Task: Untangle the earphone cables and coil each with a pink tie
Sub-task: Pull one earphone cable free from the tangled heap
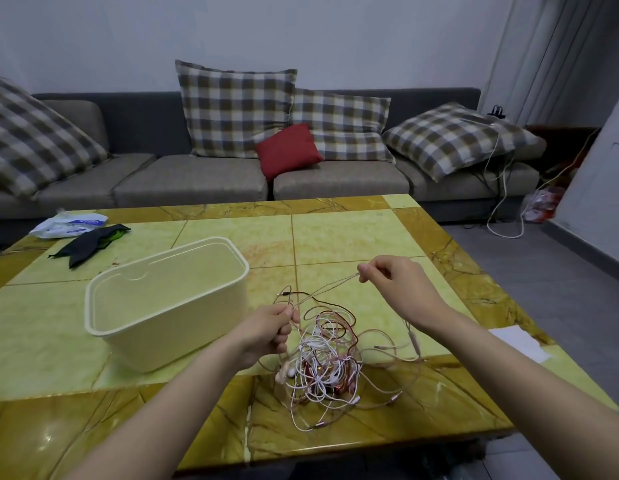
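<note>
A tangled heap of white, pink and dark red earphone cables [323,362] lies on the yellow-green marble-patterned table [353,237], near its front edge. The left hand [270,329] grips a thin rose-gold cable strand [321,291] just above the heap, while the right hand [392,280] pinches the same strand higher up, drawn taut between them. A cream rectangular plastic box [166,299] stands just left of the heap
</note>
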The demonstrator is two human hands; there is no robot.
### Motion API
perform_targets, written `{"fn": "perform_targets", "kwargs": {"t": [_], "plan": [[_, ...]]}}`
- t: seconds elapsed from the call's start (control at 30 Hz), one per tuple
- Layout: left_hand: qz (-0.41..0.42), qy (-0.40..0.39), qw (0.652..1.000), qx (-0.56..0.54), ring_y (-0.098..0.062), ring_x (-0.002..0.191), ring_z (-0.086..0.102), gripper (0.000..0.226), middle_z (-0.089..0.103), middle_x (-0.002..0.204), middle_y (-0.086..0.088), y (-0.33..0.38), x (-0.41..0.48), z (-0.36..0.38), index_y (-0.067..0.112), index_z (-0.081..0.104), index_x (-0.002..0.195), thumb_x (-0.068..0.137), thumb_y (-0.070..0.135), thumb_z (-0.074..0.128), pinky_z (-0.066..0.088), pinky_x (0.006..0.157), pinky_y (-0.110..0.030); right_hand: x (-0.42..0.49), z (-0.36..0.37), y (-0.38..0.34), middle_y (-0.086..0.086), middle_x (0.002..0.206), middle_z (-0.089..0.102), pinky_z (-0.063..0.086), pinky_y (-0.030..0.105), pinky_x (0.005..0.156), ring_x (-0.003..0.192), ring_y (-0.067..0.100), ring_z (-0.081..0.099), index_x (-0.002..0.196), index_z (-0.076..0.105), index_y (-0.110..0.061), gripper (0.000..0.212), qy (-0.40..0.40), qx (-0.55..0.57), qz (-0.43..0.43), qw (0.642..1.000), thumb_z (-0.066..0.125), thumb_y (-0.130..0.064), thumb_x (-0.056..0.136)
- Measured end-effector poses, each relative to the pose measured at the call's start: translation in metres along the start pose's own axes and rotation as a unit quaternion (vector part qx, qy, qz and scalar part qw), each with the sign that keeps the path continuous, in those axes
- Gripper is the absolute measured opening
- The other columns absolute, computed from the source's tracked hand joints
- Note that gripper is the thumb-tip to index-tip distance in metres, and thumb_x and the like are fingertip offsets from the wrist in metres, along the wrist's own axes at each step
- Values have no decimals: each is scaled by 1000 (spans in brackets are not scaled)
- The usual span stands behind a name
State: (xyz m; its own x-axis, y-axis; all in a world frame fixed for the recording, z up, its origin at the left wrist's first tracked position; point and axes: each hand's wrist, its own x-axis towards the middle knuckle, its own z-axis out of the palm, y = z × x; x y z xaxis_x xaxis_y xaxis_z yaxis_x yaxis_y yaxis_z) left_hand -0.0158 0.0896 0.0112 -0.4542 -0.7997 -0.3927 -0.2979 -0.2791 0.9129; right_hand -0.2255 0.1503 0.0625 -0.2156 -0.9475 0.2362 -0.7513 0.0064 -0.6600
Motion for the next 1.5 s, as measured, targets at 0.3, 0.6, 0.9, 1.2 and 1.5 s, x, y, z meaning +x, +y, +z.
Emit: {"fn": "perform_targets", "kwargs": {"t": [0.3, 0.6, 0.9, 1.2, 1.5], "plan": [[-41, -111, 974, -195, -3, 34, 20, 24, 23, 47, 8, 34, -12, -3, 10, 43, 82, 102, 13, 30, 16, 31, -13, 2, 1, 8, -6, 52, 47, 27, 28, 48, 46, 10, 39, 77, 65, -20, 28, -5, -15, 36, 999, 49, -33, 96], [72, -87, 922, -371, -6, 40, 31, 25, 30, 46, 7, 62, -26, -4, 12, 48, 79, 98, 24, 36, 42, 56, -20, -10, 0, 22, -4, 47, 44, 24, 28, 48, 42, 13, 34, 77, 67, -17, 32, -32, -13, 83, 996, 49, -35, 96], [163, -38, 876, -452, -4, 42, 49, 27, 38, 49, 8, 78, -26, 4, 12, 54, 119, 102, 17, 34, 43, 96, -56, -26, 0, -16, -6, 49, 43, 26, 25, 48, 45, 9, 38, 76, 63, -27, 29, -102, -39, -14, 994, 46, -37, 97], [244, -25, 952, -181, -13, 100, 65, 29, 60, 124, 1, 76, -28, 1, 3, 61, 85, 99, 17, 39, 44, 67, -45, -31, -10, -42, -8, 67, 58, 35, 26, 56, 57, 7, 47, 98, 69, -25, 25, -157, -68, -103, 980, 47, -37, 96], [182, -55, 974, 122, -21, 69, 63, 28, 67, 69, -9, 62, -30, 12, 12, 68, 90, 99, 16, 42, 50, 75, -26, -25, -26, -48, -4, 69, 62, 32, 23, 50, 53, 7, 46, 89, 70, -27, 25, -139, -100, -121, 978, 50, -42, 93]]}}
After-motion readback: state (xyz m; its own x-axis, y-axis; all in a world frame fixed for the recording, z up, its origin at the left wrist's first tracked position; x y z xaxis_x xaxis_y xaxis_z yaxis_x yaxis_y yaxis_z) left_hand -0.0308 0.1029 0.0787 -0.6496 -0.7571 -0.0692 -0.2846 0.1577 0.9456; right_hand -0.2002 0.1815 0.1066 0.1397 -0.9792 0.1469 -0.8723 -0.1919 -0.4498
